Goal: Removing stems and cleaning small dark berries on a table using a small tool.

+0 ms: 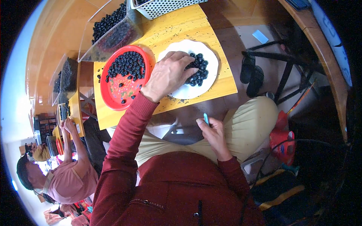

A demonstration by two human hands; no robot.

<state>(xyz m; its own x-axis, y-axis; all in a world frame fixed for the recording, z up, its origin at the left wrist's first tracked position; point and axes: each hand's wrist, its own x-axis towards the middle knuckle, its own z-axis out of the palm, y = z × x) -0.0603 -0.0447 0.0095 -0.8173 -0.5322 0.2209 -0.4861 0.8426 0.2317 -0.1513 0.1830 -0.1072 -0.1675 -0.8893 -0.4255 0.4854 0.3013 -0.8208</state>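
My left hand [171, 72] reaches over a white scalloped plate [177, 92], its fingers and thumb curled round the edge of a heap of dark, round blueberries [199, 71]. The fingertips are partly hidden among the fruit. Just left of that wrist stands a round red tray [104, 90] with a printed pattern, and more dark berries [126, 64] lie mostly in its far half. Below the table's near edge, my right hand [215, 135] is closed on a slim light-blue handled tool [206, 119]. Only one end of it shows above the thumb; its working part cannot be made out.
Both dishes rest on a yellow wooden table [166, 28] strewn with dark specks. A clear bin of berries [109, 24] and a white perforated basket [162, 8] stand at the back. A co-worker [71, 173] sits at left; a dark-legged stool [284, 71] and slippers [252, 75] are right.
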